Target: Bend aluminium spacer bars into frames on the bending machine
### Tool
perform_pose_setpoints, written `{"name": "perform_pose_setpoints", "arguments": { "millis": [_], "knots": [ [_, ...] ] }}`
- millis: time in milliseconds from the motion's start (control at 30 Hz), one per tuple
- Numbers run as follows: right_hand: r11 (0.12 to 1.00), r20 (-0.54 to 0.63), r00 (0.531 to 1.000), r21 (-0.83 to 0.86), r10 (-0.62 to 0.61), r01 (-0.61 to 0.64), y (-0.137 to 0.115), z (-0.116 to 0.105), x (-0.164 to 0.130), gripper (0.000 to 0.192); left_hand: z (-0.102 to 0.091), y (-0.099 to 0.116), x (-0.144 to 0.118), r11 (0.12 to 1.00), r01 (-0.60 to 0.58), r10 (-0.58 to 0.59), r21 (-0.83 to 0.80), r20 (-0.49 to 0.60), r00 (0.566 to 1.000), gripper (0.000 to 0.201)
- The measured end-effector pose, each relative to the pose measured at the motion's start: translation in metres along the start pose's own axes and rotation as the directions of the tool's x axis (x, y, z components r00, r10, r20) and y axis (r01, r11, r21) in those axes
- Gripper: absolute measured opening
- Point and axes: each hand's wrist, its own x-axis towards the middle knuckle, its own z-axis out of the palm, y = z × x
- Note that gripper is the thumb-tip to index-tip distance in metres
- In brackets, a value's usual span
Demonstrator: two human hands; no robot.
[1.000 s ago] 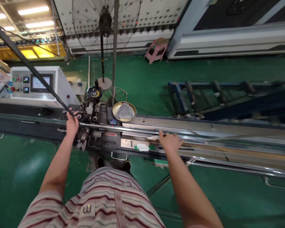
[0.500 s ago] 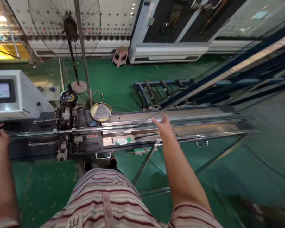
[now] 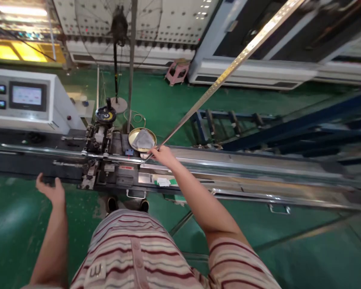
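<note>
Right hand (image 3: 164, 155): closed narrow on the lower end of a slender metal strip (image 3: 216, 85). Strip slants from the fingers over the far edge of the machine bed (image 3: 24, 164), then up and right out of view; bright spots dot its upper length.

Below the grip, a metal bar (image 3: 123, 159) runs lengthwise along the bed and through the roller head (image 3: 99, 138). Whether strip and bar touch, cannot tell; fingers cover the spot.

Left hand (image 3: 52, 192): thumb and fingers wide apart, just beside the bed's near edge, left of the roller head. Contact with the edge unclear.

At the far edge, near the right hand: round tin tray (image 3: 132, 138) with a grey cloth (image 3: 143, 140) in it. Blue block (image 3: 129, 152) just left of that hand. White paper scrap (image 3: 164, 182) by the near edge. Black handwheel (image 3: 106, 115) above the roller head.
</note>
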Motion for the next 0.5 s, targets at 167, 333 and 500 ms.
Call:
{"name": "perform_pose_setpoints", "arguments": {
  "millis": [167,333,500],
  "knots": [
    [0.989,0.082,0.988,-0.063,-0.129,0.135,-0.074,0.083,0.005,0.034,-0.044,-0.064,-0.024,0.996,0.083,-0.08,0.038,-0.074,0.994,0.06],
    [0.961,0.131,0.967,-0.143,-0.217,0.235,-0.156,0.169,0.004,0.034,-0.095,-0.113,-0.001,0.993,0.102,-0.095,0.061,-0.112,0.989,0.049],
    [0.937,0.152,0.95,-0.183,-0.273,0.298,-0.236,0.255,0.012,0.033,-0.133,-0.154,0.035,0.997,0.045,-0.04,0.057,-0.093,0.995,0.039]
  ]
}}
